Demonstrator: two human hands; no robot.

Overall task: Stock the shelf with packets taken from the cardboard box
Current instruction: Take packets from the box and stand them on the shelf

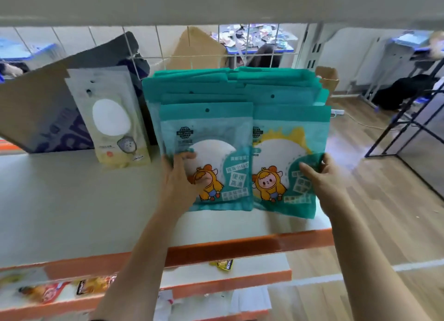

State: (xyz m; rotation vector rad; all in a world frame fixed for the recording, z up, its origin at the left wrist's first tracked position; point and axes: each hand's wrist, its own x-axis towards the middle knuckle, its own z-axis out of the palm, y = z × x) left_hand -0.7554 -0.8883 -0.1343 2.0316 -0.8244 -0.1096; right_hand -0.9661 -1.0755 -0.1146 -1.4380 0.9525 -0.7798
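Two rows of teal packets with a cartoon figure stand upright on the white shelf, leaning back against a wire grid. My left hand holds the left edge of the front packet of the left row, thumb across its face. My right hand grips the right edge of the front packet of the right row. The cardboard box is not in view.
A pale yellow packet stands left of the teal rows, in front of a tilted flat carton. The shelf has an orange front edge; lower shelves hold snack packets. Wooden floor and a black frame lie to the right.
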